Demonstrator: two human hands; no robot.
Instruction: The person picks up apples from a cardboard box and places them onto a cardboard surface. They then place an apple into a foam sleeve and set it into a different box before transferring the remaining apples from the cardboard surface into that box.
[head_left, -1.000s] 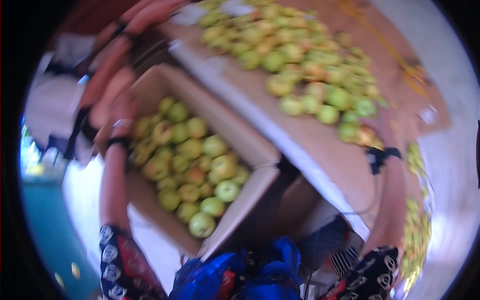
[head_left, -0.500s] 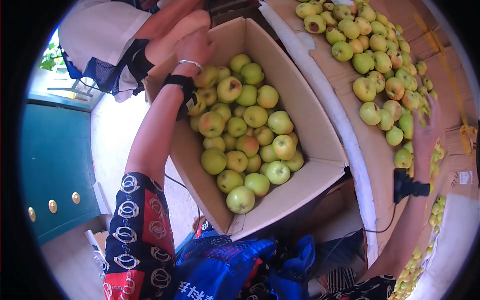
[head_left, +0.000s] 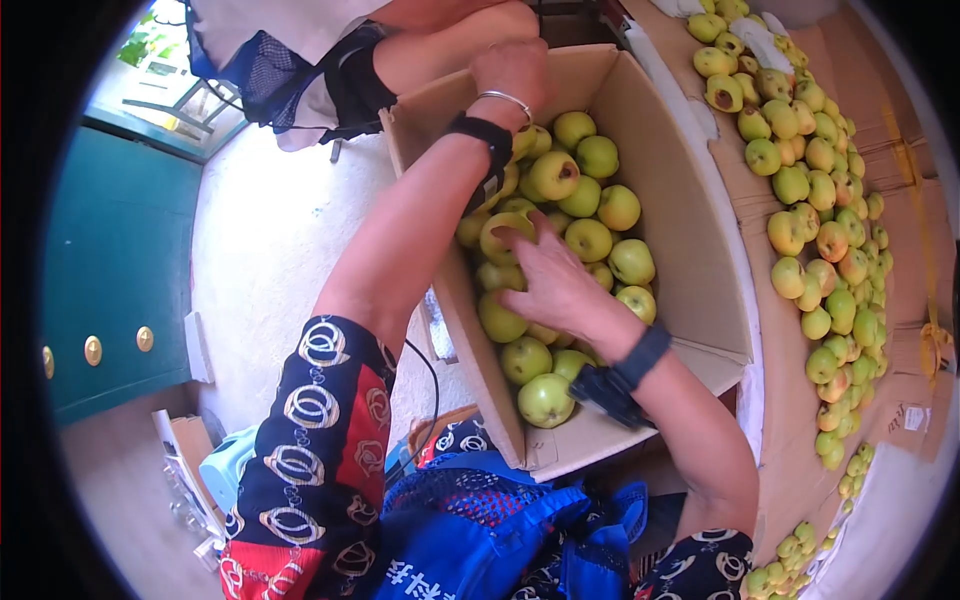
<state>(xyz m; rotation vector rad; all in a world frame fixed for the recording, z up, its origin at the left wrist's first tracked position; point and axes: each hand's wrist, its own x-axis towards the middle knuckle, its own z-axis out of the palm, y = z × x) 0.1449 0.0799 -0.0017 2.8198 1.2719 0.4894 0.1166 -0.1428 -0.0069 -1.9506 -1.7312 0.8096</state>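
A cardboard box [head_left: 690, 240] holds many green-yellow apples, some with reddish or brown patches. My left hand [head_left: 511, 75] is at the far edge of the box, its fingers hidden behind the hand and wrist. Inside the box, my right hand [head_left: 555, 280] reaches over the apples with thumb and fingers apart, against a greenish apple [head_left: 502, 238] near the left wall. Whether that apple is gripped cannot be made out. Each wrist wears a black band, and the left one also has a silver bracelet.
Many more apples [head_left: 832, 240] lie on a cardboard-covered surface [head_left: 745, 185] at the right. Another person's bare leg [head_left: 440, 50] is beyond the box. A teal cabinet [head_left: 120, 260] stands at the left, over a pale floor [head_left: 270, 230].
My right hand has moved left from the apples on the cardboard surface into the box. The view has shifted, so the box appears farther right.
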